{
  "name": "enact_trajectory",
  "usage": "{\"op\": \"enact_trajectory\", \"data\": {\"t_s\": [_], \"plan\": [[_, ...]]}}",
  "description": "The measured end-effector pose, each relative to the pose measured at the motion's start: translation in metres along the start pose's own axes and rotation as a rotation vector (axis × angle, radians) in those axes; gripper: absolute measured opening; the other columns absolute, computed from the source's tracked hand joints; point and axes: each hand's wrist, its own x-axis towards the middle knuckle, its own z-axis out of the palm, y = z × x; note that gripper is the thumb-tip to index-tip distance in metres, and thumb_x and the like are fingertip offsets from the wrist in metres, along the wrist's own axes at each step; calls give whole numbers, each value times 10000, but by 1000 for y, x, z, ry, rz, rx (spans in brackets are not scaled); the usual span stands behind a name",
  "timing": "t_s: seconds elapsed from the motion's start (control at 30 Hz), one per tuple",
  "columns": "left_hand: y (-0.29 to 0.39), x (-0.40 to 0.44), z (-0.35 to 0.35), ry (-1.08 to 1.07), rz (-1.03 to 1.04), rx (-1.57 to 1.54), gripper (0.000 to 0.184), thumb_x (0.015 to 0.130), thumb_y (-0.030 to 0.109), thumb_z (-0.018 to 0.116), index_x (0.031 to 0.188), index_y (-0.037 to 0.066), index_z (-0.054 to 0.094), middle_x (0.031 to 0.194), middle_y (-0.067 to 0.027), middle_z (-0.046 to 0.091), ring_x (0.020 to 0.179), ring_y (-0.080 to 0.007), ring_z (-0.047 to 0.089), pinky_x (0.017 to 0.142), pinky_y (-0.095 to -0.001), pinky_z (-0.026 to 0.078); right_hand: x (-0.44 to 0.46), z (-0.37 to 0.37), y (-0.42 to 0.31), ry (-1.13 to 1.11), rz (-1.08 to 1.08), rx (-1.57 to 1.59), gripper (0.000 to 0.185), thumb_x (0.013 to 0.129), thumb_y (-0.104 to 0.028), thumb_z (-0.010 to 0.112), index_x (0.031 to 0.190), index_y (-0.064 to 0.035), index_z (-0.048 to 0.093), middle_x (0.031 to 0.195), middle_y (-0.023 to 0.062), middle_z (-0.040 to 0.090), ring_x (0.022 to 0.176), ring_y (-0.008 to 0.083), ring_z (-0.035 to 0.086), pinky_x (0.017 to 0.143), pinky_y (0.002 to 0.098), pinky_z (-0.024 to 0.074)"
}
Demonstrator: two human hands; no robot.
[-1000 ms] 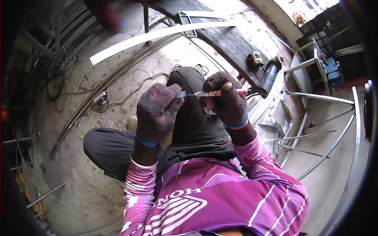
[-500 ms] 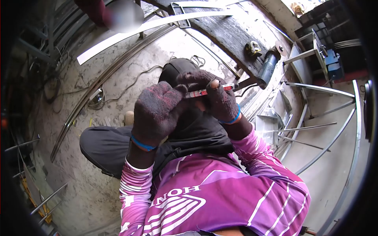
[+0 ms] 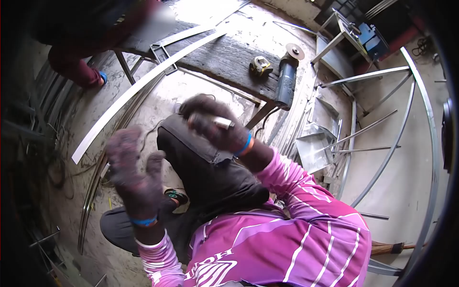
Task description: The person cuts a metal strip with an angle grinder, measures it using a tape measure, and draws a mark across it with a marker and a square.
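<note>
My right hand [image 3: 213, 123], in a dark knitted glove, is closed around a marker pen [image 3: 224, 122]; only one end of the pen shows past the fingers. It is raised over my bent knee, short of the dark bench [image 3: 210, 52]. My left hand [image 3: 134, 167], gloved too and slightly smeared by motion, has its thumb apart from the fingers and holds nothing. Beyond it a long white strip [image 3: 138, 88] slants from the bench down towards the floor. A small rectangular metal frame [image 3: 165, 60] lies by the strip at the bench edge.
On the bench are a tape measure [image 3: 260, 66] and an angle grinder [image 3: 287, 79] with its disc up. Long metal bars [image 3: 91, 203] lie on the floor to the left. Curved metal framework [image 3: 428, 119] stands right. Another person's leg [image 3: 71, 67] shows at upper left.
My hands have moved apart: the left went left and opened, the right went left with the marker pen. The view has shifted, and more of the other person shows.
</note>
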Motion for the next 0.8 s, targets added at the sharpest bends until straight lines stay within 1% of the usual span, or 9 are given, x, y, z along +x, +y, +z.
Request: {"op": "enact_trajectory", "data": {"t_s": [0.03, 0.07, 0.13, 0.17, 0.27, 0.4, 0.5, 0.57, 0.8], "plan": [[0, 5, -16, 46, -13, 4, 442, 898, 223, 766, 1280, 31, 654, 1169, -163, 663, 1156, -324, 600, 862, -393, 520, 18, -24, 10, 66, -262, -329, 257, 929, -37, 706, 1176, -14, 641, 1053, 158, 679, 1020, 245, 682, 868, 379, 535], [-2, 10, -31, 85, 41, 38, 423, 912, 237, 754, 1269, 31, 658, 1166, -155, 666, 1140, -316, 603, 878, -398, 517, 36, -53, 33, 154, -389, -476, 258, 915, -45, 714, 1163, -32, 644, 1037, 158, 692, 975, 296, 704, 836, 383, 549], [-7, 18, -55, 126, 90, 104, 363, 919, 215, 742, 1220, 24, 675, 1166, -157, 669, 1110, -324, 614, 922, -424, 508, 63, -109, 56, 265, -234, -1054, 221, 897, -135, 679, 1117, -129, 682, 1069, 155, 713, 986, 361, 700, 847, 441, 572], [-8, 24, -58, 134, 87, 114, 363, 919, 215, 742, 1220, 24, 675, 1166, -157, 669, 1110, -324, 614, 922, -424, 508, 75, -130, 61, 224, 95, -1317, 274, 881, -167, 654, 1152, -170, 694, 1093, 156, 712, 1006, 367, 700, 845, 488, 568], [-19, 48, -54, 74, 198, 224, 312, 866, 106, 762, 1152, 4, 692, 1146, -181, 663, 1107, -369, 621, 980, -447, 496, 103, -181, 97, 55, 304, -1666, 344, 867, -190, 670, 1210, -166, 687, 1109, 171, 709, 1029, 381, 707, 861, 511, 546], [-38, 71, -30, 19, 182, 314, 317, 814, 86, 783, 1116, 37, 702, 1149, -166, 666, 1102, -375, 635, 961, -453, 517, 123, -197, 113, -41, 417, -1807, 293, 900, -227, 627, 1182, -178, 688, 1087, 140, 736, 1041, 348, 721, 854, 527, 542], [-58, 81, -9, -178, 13, 413, 336, 839, 173, 768, 1156, 88, 695, 1195, -157, 665, 1108, -376, 651, 935, -466, 531, 126, -223, 142, -78, 488, -1807, 325, 901, -245, 624, 1215, -202, 695, 1116, 137, 739, 1064, 343, 720, 869, 527, 547], [-62, 90, 3, -390, -237, 472, 353, 916, 263, 694, 1207, 64, 673, 1238, -192, 669, 1160, -377, 634, 1002, -471, 500, 124, -234, 153, -56, 514, -1676, 395, 893, -243, 630, 1283, -232, 686, 1169, 150, 724, 1114, 349, 701, 918, 511, 542], [-76, 109, 28, -613, -401, 451, 405, 956, 374, 632, 1285, 138, 651, 1216, -208, 687, 1165, -414, 633, 989, -516, 501, 107, -205, 111, -43, 571, -1670, 500, 880, -227, 645, 1378, -274, 636, 1274, 144, 670, 1193, 353, 656, 975, 496, 515]]}}
